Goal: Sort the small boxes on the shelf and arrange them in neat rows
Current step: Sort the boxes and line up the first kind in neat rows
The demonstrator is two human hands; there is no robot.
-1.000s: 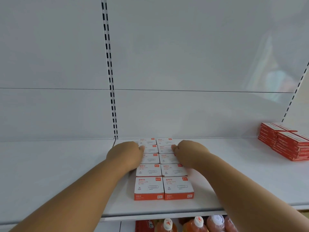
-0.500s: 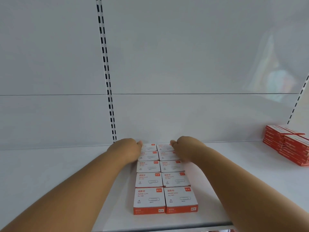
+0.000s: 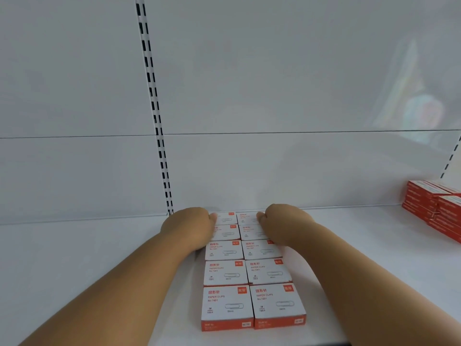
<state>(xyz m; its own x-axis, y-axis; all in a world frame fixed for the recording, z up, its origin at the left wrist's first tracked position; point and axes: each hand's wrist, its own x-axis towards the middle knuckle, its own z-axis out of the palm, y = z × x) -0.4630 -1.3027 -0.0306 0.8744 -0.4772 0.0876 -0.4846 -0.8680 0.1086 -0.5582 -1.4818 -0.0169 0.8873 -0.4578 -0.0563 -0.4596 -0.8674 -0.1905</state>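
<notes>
Small white paper clip boxes with orange fronts lie on the white shelf (image 3: 87, 258) in two straight columns running from the front edge to the back panel. The nearest pair are the front left box (image 3: 225, 305) and the front right box (image 3: 277, 302). My left hand (image 3: 189, 227) presses against the outer left side of the rearmost boxes (image 3: 228, 232), fingers curled and thumb on top. On the outer right side of the same rows sits my right hand (image 3: 284, 224), mirrored. The hands hide parts of the rear boxes.
A stack of red boxes (image 3: 434, 208) sits at the far right of the shelf. A slotted black-and-white upright (image 3: 154, 108) runs up the white back panel just left of the columns. Bare shelf surface lies on both sides of my forearms.
Both hands have slid back along the columns from the middle rows to the rearmost rows by the back panel. The view has shifted closer and lower, hiding the bottles below.
</notes>
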